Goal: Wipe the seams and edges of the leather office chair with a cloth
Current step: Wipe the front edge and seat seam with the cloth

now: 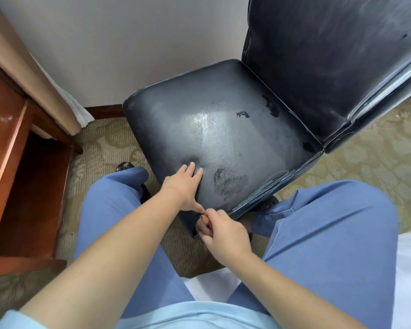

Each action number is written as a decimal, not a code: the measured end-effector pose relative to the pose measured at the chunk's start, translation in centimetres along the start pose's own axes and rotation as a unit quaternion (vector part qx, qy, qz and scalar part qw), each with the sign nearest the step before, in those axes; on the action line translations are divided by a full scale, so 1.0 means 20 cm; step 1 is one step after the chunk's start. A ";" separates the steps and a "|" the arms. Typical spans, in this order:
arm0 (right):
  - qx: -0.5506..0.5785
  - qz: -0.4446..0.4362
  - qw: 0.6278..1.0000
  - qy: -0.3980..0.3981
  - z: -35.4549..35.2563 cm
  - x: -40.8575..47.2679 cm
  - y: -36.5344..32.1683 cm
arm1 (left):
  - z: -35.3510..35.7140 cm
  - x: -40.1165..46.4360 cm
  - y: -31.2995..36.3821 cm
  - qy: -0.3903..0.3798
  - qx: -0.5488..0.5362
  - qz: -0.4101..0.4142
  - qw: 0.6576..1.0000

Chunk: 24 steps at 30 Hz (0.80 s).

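The right hand (223, 231) is curled round a small brownish cloth (203, 224), gripping it tight below the near corner of the chair's seat (214, 129), so that only a bunched bit of the cloth shows past the knuckles. The cloth sits against the underside edge of the seat, just under the stitched seam (263, 188) that runs along the seat's near right edge; whether it actually touches the leather cannot be told. The left hand (185, 186) lies flat on the seat beside it, fingers straight and spread toward the middle of the cushion, thumb stretched down along the near edge until its tip nearly meets the right hand. The chair (318, 74) is dark, worn leather, with scuffed and peeling patches on the seat near the left hand and further back by the backrest, which rises at the far right. A caster (268, 203) shows beneath the near right edge of the seat. The person's knees in blue trousers (330, 233) flank the seat corner. A patterned carpet (100, 148) covers the floor, a reddish wooden cabinet (7, 143) stands at the left, and a beige curtain (33, 67) hangs against the pale wall.
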State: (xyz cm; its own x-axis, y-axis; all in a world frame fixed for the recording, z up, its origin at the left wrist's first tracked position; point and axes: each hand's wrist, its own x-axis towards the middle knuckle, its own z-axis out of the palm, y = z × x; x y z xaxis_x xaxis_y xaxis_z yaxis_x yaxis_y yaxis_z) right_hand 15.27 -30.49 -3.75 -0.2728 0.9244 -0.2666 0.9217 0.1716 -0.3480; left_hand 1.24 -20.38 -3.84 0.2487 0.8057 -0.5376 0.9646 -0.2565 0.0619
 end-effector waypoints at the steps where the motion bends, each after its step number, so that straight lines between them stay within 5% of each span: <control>1: 0.003 0.005 1.000 -0.004 0.02 -0.01 -0.01 | 0.00 0.00 0.01 -0.005 0.005 -0.005 1.000; 7: 0.162 0.169 0.970 0.058 0.00 -0.01 0.03 | -0.04 0.03 0.12 -0.043 0.040 -0.040 0.997; 12: 0.303 0.326 0.888 0.115 -0.06 0.02 0.09 | -0.08 0.06 0.14 -0.058 0.080 -0.045 0.994; 17: 0.343 0.319 0.881 0.063 -0.01 0.00 0.02 | -0.10 0.08 0.16 -0.067 0.110 -0.051 0.990; 22: 0.472 0.432 0.750 0.167 -0.01 0.06 0.05 | -0.10 0.08 0.15 -0.073 0.106 -0.054 0.990; 24: 0.483 0.441 0.738 0.164 0.00 0.08 0.06 | -0.10 0.08 0.14 -0.072 0.105 -0.055 0.990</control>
State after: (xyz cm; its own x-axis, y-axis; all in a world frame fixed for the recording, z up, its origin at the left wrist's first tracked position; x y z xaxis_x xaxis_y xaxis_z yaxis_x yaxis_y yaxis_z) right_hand 15.89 -28.82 -4.50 0.5440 0.5914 -0.5953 0.0302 -0.7228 -0.6904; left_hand 4.54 -18.77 -2.77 0.1135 0.7543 -0.6466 0.9420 -0.2887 -0.1714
